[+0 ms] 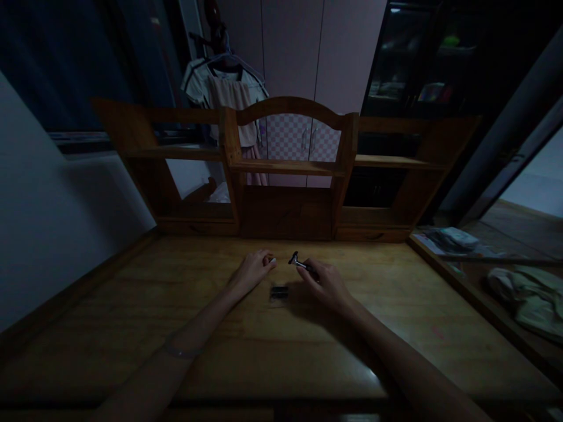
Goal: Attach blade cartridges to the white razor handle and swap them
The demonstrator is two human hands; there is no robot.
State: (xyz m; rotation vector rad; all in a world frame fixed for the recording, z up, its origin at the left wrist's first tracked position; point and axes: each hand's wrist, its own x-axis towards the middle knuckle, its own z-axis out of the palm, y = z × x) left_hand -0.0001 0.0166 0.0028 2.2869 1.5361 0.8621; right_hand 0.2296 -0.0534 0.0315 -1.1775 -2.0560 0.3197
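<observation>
My right hand (324, 282) is closed round the dark handle of a razor (303, 266), its T-shaped head pointing up and to the left above the wooden desk (211, 363). Left of it, my left hand (254, 271) rests low over the desk with its fingers curled together, pinching a small whitish piece (273, 261) at the fingertips. A gap separates the two hands. Between and slightly below them lies a small dark flat item (279, 292) with a clear edge on the desktop; what it is cannot be made out.
A wooden shelf unit (288, 167) stands along the desk's far edge. Clothes (233, 88) hang behind it, before a pink wardrobe (292, 53). A wall (57, 223) borders the left side. Folded cloth (534, 299) lies beyond the raised right edge.
</observation>
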